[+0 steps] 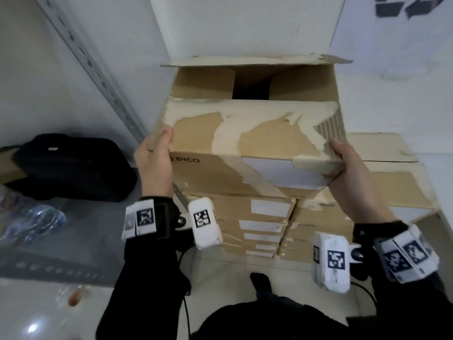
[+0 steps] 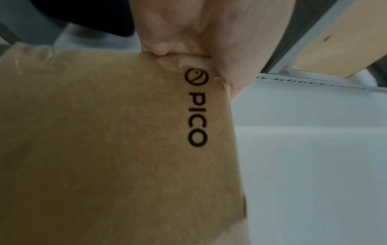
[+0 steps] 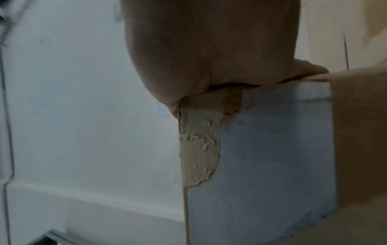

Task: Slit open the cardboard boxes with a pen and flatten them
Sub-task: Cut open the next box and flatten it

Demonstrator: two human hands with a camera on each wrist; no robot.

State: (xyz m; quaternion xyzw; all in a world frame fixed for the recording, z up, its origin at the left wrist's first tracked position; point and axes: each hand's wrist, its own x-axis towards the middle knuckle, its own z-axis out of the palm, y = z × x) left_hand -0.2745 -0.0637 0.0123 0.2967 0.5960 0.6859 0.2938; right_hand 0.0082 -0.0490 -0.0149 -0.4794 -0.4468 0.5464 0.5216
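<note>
A brown PICO cardboard box [image 1: 245, 133] with torn paper on its near flap and its top open is held above a stack of boxes [image 1: 267, 217]. My left hand [image 1: 157, 155] grips its near left corner, thumb on top. My right hand [image 1: 348, 168] grips the near right corner by the white label [image 1: 272, 170]. The left wrist view shows the PICO side of the box [image 2: 117, 140] under my left hand [image 2: 199, 38]. The right wrist view shows the label face of the box [image 3: 272, 149] under my right hand [image 3: 209, 54]. No pen is in view.
Stacked closed PICO boxes stand below and to the right [image 1: 382, 182]. A black bag [image 1: 71, 165] lies on the left, with plastic-wrapped items [image 1: 34, 222] nearer me. A slotted metal rail [image 1: 93, 67] runs up the white wall. My shoe [image 1: 262, 280] is on the floor.
</note>
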